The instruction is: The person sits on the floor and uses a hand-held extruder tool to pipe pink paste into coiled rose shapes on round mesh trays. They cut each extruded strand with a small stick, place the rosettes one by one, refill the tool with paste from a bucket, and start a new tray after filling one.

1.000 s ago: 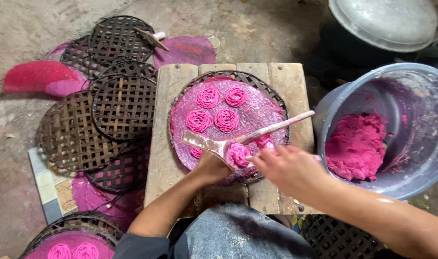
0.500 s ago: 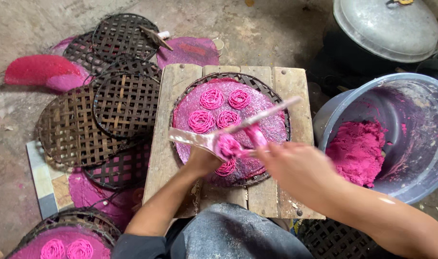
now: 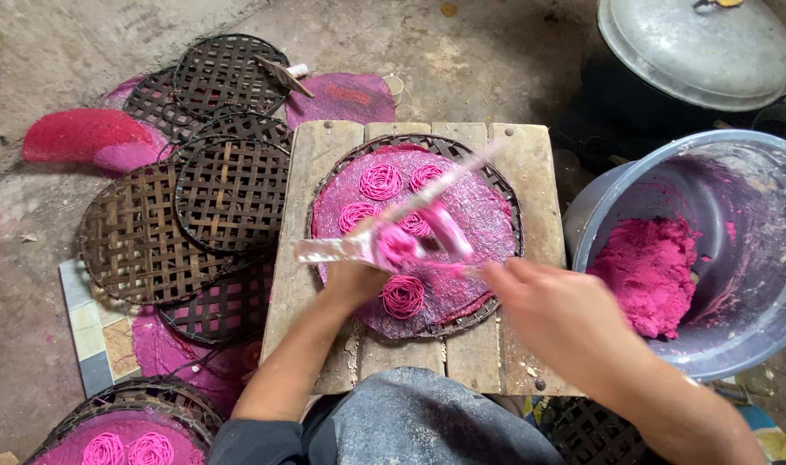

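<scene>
On the wooden stool [image 3: 522, 164], left hand [image 3: 351, 280] grips a press [image 3: 393, 232] over the woven tray [image 3: 505, 194].

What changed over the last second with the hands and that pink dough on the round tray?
The left hand lifted its flat metal tool off the tray, now carrying a pink coil. The right hand swung its long stick toward that coil. A finished coil now shows on the near side of the woven tray. The bucket of dough and the empty trays stayed put.
</scene>
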`<state>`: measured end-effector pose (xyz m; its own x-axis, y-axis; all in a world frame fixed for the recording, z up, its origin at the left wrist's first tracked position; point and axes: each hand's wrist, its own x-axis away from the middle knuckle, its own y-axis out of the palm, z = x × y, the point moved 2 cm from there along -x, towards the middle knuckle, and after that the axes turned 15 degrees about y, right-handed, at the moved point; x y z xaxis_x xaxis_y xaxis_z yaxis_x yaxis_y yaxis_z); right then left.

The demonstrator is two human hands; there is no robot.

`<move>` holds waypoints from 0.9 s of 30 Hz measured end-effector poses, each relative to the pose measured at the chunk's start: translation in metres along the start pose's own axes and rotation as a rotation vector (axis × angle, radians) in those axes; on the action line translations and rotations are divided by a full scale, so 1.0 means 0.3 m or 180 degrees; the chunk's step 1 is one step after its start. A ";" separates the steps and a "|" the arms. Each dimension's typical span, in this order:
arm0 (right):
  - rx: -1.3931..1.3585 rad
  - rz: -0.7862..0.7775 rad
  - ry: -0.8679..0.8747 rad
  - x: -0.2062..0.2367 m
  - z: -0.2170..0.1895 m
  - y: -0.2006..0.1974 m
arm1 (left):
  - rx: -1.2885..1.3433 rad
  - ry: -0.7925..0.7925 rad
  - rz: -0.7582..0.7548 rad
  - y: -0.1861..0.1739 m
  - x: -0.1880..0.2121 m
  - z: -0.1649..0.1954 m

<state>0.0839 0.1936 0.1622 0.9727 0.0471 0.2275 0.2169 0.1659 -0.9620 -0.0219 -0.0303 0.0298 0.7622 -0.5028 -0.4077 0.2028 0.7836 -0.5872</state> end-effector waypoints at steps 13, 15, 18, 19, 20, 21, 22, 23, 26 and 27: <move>-0.3852 0.0766 -0.0613 -0.058 -0.078 0.406 | -0.0950 -0.0129 0.0514 -0.007 -0.069 -0.031; -0.3689 0.0074 0.0564 -0.094 -0.015 0.413 | -0.1445 0.0396 0.0569 0.014 -0.070 -0.024; -0.3612 -0.0288 0.1350 -0.122 -0.005 0.417 | -0.2098 0.0701 0.0429 0.091 -0.062 -0.003; -0.3638 -0.0285 0.1439 -0.126 -0.020 0.425 | -0.1837 0.0710 0.0543 0.104 -0.063 -0.007; -0.3724 0.0080 0.1006 -0.119 -0.037 0.425 | -0.1587 0.0730 0.0674 0.113 -0.073 -0.017; -0.3792 0.0454 0.0551 -0.102 -0.057 0.431 | -0.1324 0.0215 0.0503 0.119 -0.084 -0.045; -0.3840 0.0815 0.0102 -0.083 -0.066 0.439 | -0.1046 -0.0303 0.0319 0.122 -0.089 -0.075; -0.3804 0.0792 -0.0012 -0.057 -0.057 0.458 | -0.0745 -0.0833 0.0119 0.125 -0.088 -0.105; -0.3737 0.0791 0.0312 0.025 0.077 0.513 | 0.0149 -0.0483 0.0299 0.132 -0.104 -0.157; -0.3717 0.0838 0.0846 0.052 0.165 0.526 | 0.0696 -0.0765 0.0257 0.143 -0.094 -0.172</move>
<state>0.1293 0.2692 0.0213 0.9551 -0.2792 0.0992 -0.1776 -0.8074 -0.5627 -0.0664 -0.0014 -0.0201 0.8991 -0.3558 -0.2549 0.2431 0.8902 -0.3852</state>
